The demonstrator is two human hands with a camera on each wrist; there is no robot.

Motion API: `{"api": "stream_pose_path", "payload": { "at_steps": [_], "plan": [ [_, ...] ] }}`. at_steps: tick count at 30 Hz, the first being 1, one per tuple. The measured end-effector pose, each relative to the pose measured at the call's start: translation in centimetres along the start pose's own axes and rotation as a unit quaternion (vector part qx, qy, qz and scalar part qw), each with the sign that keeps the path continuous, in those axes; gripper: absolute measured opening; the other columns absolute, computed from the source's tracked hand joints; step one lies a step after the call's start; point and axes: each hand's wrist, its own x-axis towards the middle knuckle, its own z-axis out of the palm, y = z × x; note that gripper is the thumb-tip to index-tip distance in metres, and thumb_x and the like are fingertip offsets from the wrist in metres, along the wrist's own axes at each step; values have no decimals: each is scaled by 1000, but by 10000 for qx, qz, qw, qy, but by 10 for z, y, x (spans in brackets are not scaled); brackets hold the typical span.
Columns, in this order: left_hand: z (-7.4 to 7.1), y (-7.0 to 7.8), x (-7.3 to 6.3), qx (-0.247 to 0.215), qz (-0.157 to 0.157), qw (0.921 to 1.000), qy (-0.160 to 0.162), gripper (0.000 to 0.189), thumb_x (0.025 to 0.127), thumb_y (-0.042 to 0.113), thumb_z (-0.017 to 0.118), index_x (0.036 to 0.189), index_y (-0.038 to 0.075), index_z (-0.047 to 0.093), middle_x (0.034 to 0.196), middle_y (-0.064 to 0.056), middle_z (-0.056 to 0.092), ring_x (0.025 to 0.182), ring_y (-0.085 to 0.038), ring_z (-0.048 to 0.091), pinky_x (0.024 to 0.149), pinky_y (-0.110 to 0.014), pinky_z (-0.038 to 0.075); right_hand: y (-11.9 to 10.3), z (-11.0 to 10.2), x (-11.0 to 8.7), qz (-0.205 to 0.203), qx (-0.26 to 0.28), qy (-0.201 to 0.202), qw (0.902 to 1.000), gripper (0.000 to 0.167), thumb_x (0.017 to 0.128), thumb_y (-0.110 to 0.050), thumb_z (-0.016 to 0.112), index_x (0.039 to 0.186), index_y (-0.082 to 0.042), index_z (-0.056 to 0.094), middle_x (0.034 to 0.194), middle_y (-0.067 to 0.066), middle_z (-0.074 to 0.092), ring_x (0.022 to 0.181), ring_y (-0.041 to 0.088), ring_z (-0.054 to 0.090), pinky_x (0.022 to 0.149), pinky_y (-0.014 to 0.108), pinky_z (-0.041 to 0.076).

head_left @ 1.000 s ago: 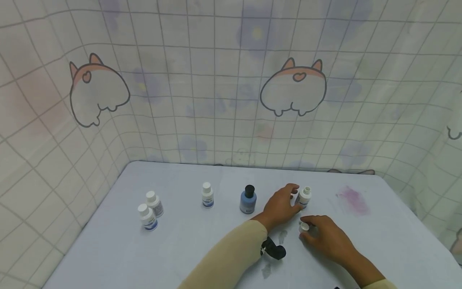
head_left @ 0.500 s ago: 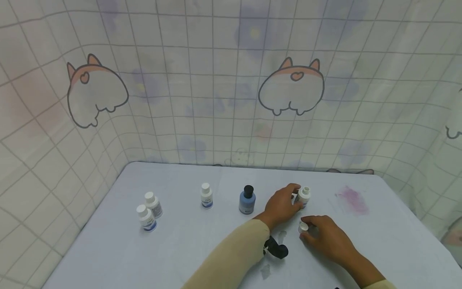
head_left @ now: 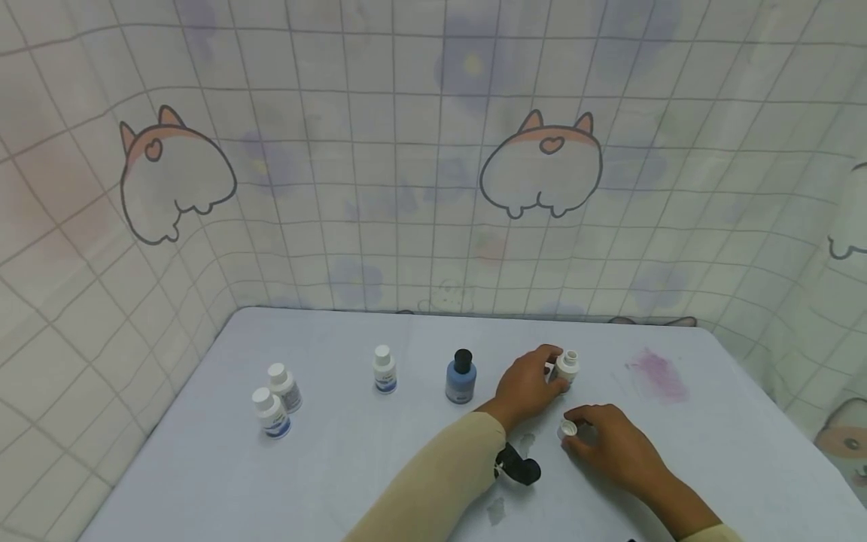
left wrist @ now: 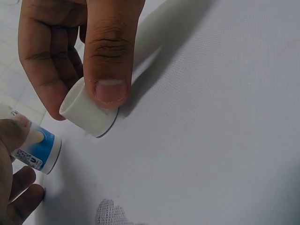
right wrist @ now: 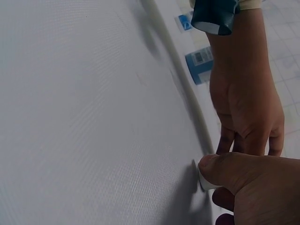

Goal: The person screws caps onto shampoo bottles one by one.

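Observation:
My left hand (head_left: pixel 527 384) holds a small white bottle (head_left: pixel 567 364) upright on the table, thumb and fingers at its sides. Its neck is uncapped. In the left wrist view, a blue band on the bottle's label (left wrist: pixel 41 149) shows. Nearer the front, my right hand (head_left: pixel 612 444) pinches a white cap (head_left: pixel 567 429) between thumb and fingers. The hollow side of the cap faces up, and it rests on or just above the table. In the left wrist view, the thumb presses one side of the cap (left wrist: pixel 86 112). My right hand (right wrist: pixel 253 183) hides part of it in the right wrist view.
A blue bottle with a black cap (head_left: pixel 461 379) stands left of my left hand. Farther left are a capped white bottle (head_left: pixel 384 370) and two more white bottles (head_left: pixel 272 412) side by side. A pink stain (head_left: pixel 658 375) marks the white tabletop (head_left: pixel 366 459); a patterned curtain (head_left: pixel 379 188) hangs behind.
The head view has shifted slightly, moving the bottles and curtain a little left in frame. Both hands keep their hold on the bottle and the cap.

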Motion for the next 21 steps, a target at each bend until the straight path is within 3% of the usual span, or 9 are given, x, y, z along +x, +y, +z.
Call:
{"api": "stream_pose_path", "payload": {
  "at_steps": [12, 21],
  "plan": [
    [1, -4, 0, -280, 95, 9995, 90, 42, 94, 30, 78, 132, 26, 61, 124, 13, 66, 107, -4, 63, 90, -25, 53, -2, -7, 0, -86, 23, 53, 9999, 31, 83, -19, 86, 111, -13, 76, 104, -3, 71, 104, 25, 64, 87, 51, 56],
    [-3, -8, -3, -450, 236, 9987, -54, 40, 95, 27, 77, 130, 23, 60, 122, 11, 65, 106, -4, 63, 90, -21, 52, -1, -13, 0, -116, 60, 95, 9999, 33, 83, -18, 86, 113, -10, 75, 107, 0, 72, 106, 29, 65, 87, 53, 56]
  ]
}}
